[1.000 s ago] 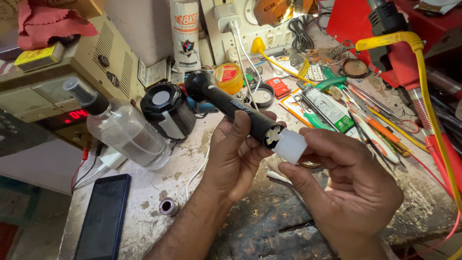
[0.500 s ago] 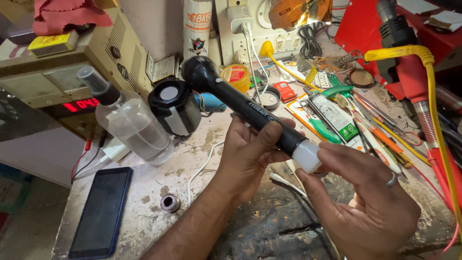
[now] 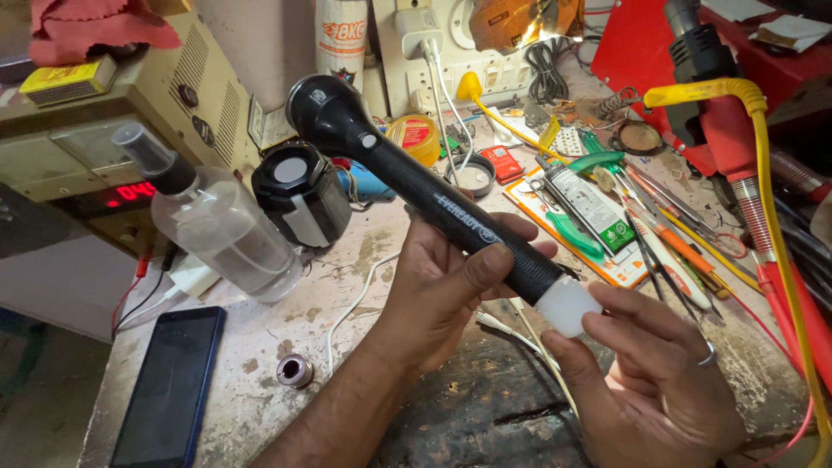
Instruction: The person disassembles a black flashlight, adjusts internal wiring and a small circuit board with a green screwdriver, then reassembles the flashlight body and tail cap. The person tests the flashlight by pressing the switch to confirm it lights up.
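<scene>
A long black flashlight (image 3: 407, 178) is held above the workbench, its head pointing up and to the far left. My left hand (image 3: 455, 282) grips the barrel near the tail end. A white translucent end cap (image 3: 568, 305) sits on the tail of the flashlight. My right hand (image 3: 646, 381) pinches that cap with thumb and fingers; a ring shows on one finger.
A clear spray bottle (image 3: 217, 221) and a black round speaker (image 3: 299, 195) stand at the left by a metal power supply (image 3: 104, 130). A dark phone (image 3: 169, 390) lies at the front left. Hand tools (image 3: 607, 217) and a yellow cable (image 3: 763, 173) crowd the right side.
The flashlight has tilted more upright and moved a little right in view. Both hands kept their hold, the right hand's fingers shifting around the white cap.
</scene>
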